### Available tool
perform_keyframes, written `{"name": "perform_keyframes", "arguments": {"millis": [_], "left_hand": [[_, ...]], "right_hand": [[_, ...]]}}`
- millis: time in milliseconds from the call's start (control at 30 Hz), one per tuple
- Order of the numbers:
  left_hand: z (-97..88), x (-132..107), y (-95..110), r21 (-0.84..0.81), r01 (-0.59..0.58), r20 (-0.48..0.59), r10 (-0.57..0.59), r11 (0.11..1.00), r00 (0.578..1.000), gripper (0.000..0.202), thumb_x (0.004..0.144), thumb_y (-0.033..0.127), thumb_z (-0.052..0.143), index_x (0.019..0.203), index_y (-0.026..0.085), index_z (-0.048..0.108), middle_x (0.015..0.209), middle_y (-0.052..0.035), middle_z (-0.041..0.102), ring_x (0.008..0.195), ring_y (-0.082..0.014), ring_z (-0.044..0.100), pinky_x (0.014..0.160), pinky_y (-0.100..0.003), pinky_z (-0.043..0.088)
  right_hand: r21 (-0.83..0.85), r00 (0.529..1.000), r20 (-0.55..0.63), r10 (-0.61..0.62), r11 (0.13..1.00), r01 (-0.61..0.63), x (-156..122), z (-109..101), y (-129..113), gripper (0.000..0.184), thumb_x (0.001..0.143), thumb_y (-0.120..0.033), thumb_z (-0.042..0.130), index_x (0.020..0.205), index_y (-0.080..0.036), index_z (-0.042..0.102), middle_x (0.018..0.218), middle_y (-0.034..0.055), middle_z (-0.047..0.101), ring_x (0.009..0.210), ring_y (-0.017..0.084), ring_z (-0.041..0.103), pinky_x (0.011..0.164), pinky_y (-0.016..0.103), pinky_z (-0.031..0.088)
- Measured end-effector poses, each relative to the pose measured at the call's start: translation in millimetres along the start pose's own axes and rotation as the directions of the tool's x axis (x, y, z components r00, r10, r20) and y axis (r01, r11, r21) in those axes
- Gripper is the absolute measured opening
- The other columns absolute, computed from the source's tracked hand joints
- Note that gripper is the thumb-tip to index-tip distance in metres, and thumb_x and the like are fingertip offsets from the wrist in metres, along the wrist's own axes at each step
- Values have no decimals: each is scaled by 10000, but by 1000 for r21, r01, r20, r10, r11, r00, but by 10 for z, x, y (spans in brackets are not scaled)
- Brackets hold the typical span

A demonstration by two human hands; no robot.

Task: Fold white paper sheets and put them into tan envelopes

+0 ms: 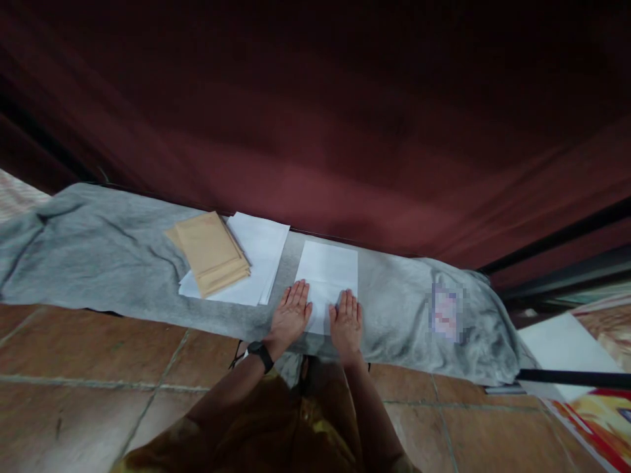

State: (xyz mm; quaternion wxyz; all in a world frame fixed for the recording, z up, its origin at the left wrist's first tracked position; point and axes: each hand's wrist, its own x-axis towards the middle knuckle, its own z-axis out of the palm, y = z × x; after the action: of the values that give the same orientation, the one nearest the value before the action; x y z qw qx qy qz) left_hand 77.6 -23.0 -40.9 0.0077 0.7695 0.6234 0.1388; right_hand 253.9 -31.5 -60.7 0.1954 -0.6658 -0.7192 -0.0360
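Observation:
A white sheet of paper [328,269] lies on a grey blanket [98,256]. My left hand [290,314] rests flat on the sheet's near left edge, fingers stretched out, a black watch on its wrist. My right hand [346,322] presses flat on the sheet's near right part, fingers straight and together. Neither hand holds anything. To the left lies a stack of white sheets [261,246] with several tan envelopes [211,253] on top.
The grey blanket is spread over a brown tiled floor [89,355]. A dark red curtain [345,131] hangs behind it. A small pixelated item [446,312] lies on the blanket at right. Colourful printed paper [591,394] and a black bar [572,377] are at the far right.

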Motion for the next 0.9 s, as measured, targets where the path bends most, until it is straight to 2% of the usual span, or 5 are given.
{"name": "perform_keyframes", "arguments": {"millis": [233, 367, 533, 700, 900], "left_hand": [[10, -28, -100, -10, 47, -30, -47, 999, 998, 573, 1029, 274, 306, 1540, 47, 432, 1599, -168, 435, 1528, -271, 353, 1277, -491, 256], [28, 44, -78, -32, 37, -72, -40, 999, 997, 573, 1038, 285, 302, 1541, 40, 425, 1581, -188, 459, 1523, -287, 361, 1270, -517, 274], [65, 449, 98, -92, -40, -90, 32, 995, 995, 575, 1038, 261, 304, 1580, 79, 362, 1638, -148, 388, 1555, -250, 291, 1271, -462, 292], [142, 986, 181, -114, -122, -15, 121, 986, 993, 561, 1036, 221, 251, 1550, 59, 407, 1624, -153, 417, 1554, -266, 289, 1257, -462, 302], [259, 1273, 69, -72, -95, 82, 101, 993, 992, 556, 1029, 212, 267, 1544, 80, 426, 1632, -150, 404, 1556, -274, 284, 1266, -492, 261]], "right_hand": [[-27, 997, -25, 67, 997, -68, -104, -18, 127, 634, 1090, -430, 311, 1550, -4, 402, 1569, 280, 444, 1451, 356, 453, 1180, 543, 374], [-2, 994, -29, 104, 995, -105, 15, -57, 142, 629, 1090, -426, 304, 1528, 6, 433, 1545, 288, 472, 1471, 368, 426, 1190, 570, 351], [117, 997, 76, -5, 993, -4, 555, -56, 66, 578, 1102, -353, 218, 1563, -55, 399, 1616, 193, 413, 1523, 279, 357, 1227, 504, 320], [177, 983, 153, -99, 982, 71, 1113, 96, -29, 550, 1099, -320, 201, 1552, -122, 442, 1618, 130, 436, 1531, 221, 338, 1246, 448, 283], [126, 972, 196, -129, 986, 105, 1362, 278, -34, 527, 1101, -306, 231, 1527, -126, 484, 1604, 130, 458, 1518, 236, 352, 1245, 470, 262]]}}
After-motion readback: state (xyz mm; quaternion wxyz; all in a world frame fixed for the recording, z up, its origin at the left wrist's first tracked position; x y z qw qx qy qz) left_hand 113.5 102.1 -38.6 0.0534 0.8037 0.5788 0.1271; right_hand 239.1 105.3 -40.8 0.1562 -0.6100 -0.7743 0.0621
